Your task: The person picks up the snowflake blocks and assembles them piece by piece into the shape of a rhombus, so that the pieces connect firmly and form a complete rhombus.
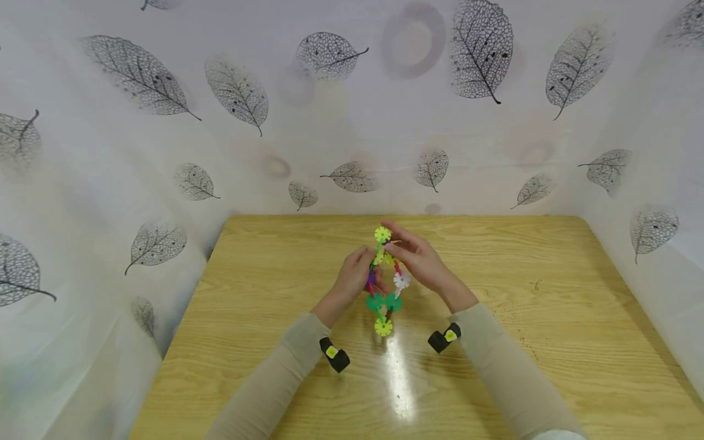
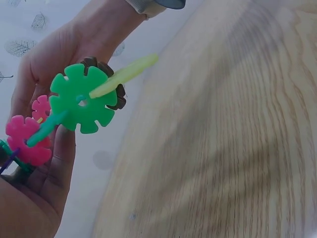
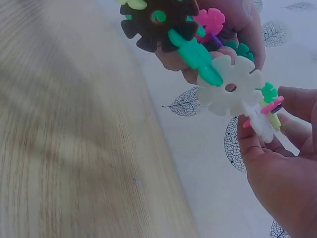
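Observation:
A loop of notched plastic snowflake discs hangs upright between the two hands in the head view. Its top is a yellow disc (image 1: 382,234) and its lowest a second yellow-green disc (image 1: 383,327). My left hand (image 1: 350,278) grips the left side by the purple disc (image 1: 371,278). On the right, my right hand (image 1: 428,264) pinches the upper part with thumb and fingers, above the white disc (image 1: 402,281). The left wrist view shows a green disc (image 2: 69,91) and a pink disc (image 2: 25,131) near the palm. A brown disc (image 3: 168,29) links to teal and white pieces.
The loop is held over a wood-grain table (image 1: 275,244). Behind and beside it hangs a white curtain (image 1: 379,122) printed with dark leaves. Black wrist cameras (image 1: 337,356) sit on both sleeves, and light glares off the tabletop.

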Tool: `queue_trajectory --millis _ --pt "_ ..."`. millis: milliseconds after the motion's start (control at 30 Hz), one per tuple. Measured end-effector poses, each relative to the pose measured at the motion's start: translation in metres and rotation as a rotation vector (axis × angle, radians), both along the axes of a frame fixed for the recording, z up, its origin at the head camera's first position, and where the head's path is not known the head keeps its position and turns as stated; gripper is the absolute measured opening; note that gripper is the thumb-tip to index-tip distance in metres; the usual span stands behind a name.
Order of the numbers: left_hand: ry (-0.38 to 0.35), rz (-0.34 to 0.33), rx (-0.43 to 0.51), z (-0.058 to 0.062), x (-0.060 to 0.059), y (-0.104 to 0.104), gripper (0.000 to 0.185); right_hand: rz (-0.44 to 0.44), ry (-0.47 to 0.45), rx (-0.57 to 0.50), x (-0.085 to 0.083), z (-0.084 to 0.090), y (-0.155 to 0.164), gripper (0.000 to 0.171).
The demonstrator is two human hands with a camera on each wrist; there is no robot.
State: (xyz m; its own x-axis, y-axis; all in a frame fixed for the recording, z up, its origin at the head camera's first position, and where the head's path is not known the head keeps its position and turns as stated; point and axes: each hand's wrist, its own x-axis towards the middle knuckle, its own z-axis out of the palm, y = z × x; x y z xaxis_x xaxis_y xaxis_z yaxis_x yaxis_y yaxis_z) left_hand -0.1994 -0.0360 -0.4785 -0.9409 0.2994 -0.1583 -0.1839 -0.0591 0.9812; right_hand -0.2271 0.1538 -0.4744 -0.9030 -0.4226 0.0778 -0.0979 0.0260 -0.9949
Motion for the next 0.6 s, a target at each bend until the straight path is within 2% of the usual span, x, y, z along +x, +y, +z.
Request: queue_trajectory --millis 267,600 --pt "-0.025 -0.007 0.004 0.0002 -0.0004 0.0032 0.03 -0.048 0.108 0.103 -0.003 -0.0032 -0.0008 0.049" --pt "-0.042 -0.004 -0.01 -0.0035 -0.0009 0.0038 0.031 -0.063 0.106 0.115 -0.0015 -0.006 -0.0015 0.05"
